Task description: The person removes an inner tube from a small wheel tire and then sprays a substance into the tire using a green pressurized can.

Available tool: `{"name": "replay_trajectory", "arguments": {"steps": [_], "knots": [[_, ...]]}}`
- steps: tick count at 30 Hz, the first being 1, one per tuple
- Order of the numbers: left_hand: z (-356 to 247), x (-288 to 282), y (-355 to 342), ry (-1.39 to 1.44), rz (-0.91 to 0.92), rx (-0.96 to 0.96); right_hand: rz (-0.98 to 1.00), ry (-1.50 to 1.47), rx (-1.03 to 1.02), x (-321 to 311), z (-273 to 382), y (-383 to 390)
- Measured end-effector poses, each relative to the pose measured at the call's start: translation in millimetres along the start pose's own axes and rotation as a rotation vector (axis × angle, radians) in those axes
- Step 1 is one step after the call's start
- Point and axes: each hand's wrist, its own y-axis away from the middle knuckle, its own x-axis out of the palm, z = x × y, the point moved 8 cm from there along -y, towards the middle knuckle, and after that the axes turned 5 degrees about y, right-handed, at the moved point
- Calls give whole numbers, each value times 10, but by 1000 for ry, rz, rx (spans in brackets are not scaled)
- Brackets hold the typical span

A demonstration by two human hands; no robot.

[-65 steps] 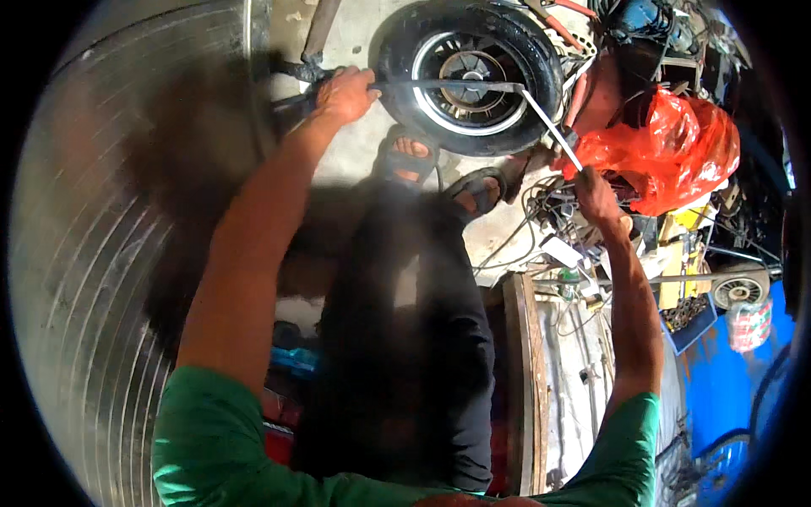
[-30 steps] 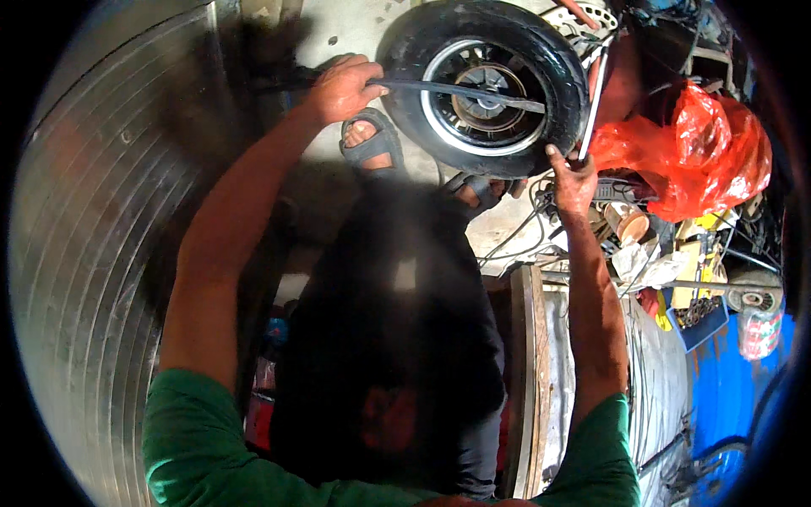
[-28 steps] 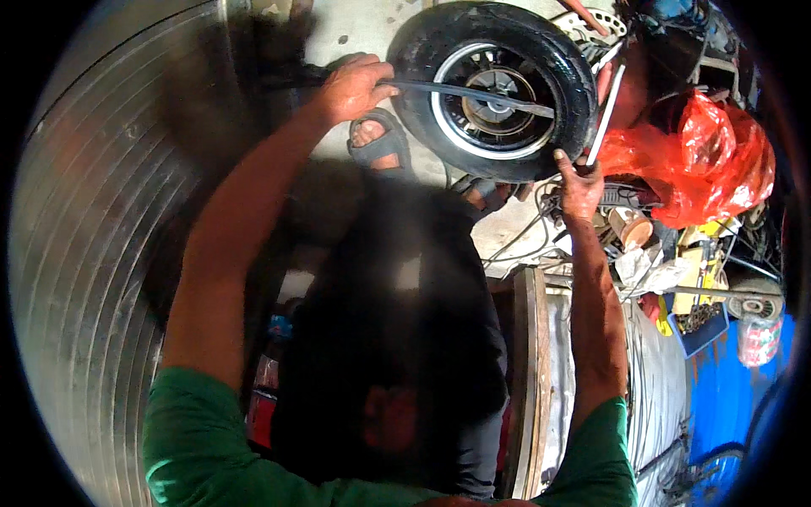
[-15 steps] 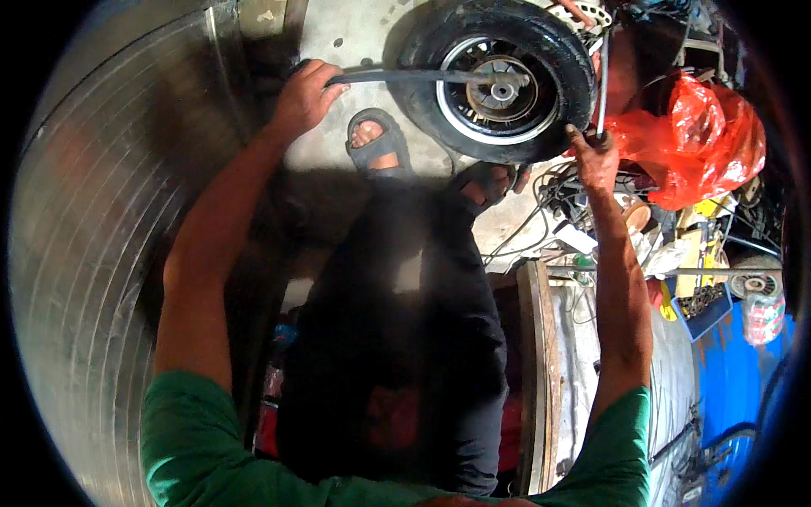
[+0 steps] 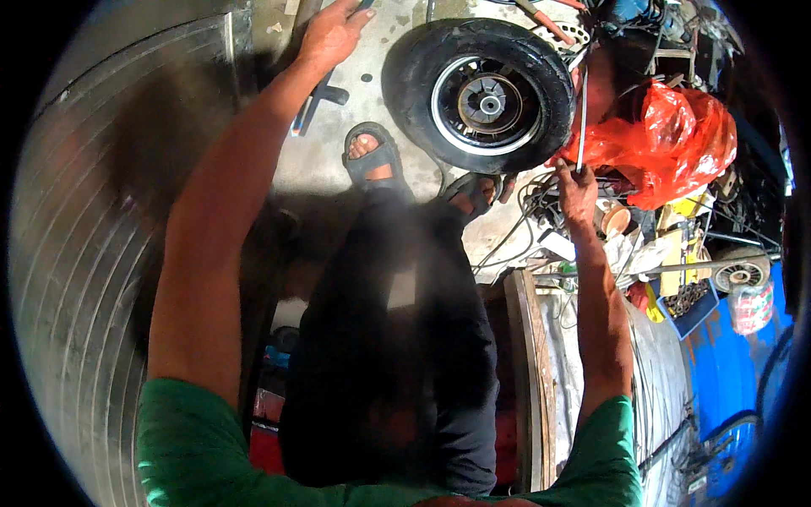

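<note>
My left hand (image 5: 334,34) is closed round a dark bar (image 5: 364,13) near the top edge, away from the wheel. Under that wrist lie dark tool pieces (image 5: 329,97), partly hidden by my arm. My right hand (image 5: 578,194) grips an upright silver rod (image 5: 582,127) just outside the lower right of the tyre (image 5: 414,84). The wheel lies on its side, its spoked dark hub (image 5: 488,105) and silver rim showing, with nothing across it. My sandalled feet (image 5: 368,165) are just below it.
A ridged metal surface (image 5: 84,253) fills the left. At right are a crumpled red plastic bag (image 5: 676,144), red-handled tools (image 5: 545,21), cables, a small wheel (image 5: 740,275), a blue tray of chain (image 5: 688,304) and a blue drum (image 5: 726,380). A wooden board (image 5: 532,380) edges my right leg.
My left hand has moved up, taking the dark bar off the wheel, where it lay across the rim. My right hand has dropped slightly and shifted left, still gripping the rod.
</note>
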Motion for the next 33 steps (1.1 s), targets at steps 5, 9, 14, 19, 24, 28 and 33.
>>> {"name": "replay_trajectory", "arguments": {"steps": [5, 9, 14, 19, 24, 28, 33], "knots": [[464, 247, -113, 39, -90, 136, 21, -155, 20, -4, -186, 521], [164, 433, 24, -55, -20, 278, 56, -150, 65, 30, -244, 1057], [124, 1372, 421, 538, 538, -61, 222, -273, 179, 146, -124, 1627], [232, 1630, 676, 778, 401, -429, 342, -38, 75, 19, 87, 1869], [-400, 1123, 776, 685, 495, -283, 379, 71, -33, -279, 455, 1973], [-972, 625, 721, 473, 401, -169, 431, 70, -93, -656, 936, 2099], [-1824, -144, 555, -138, 399, -94, 352, 120, -316, -1079, 1393, 2116]]}}
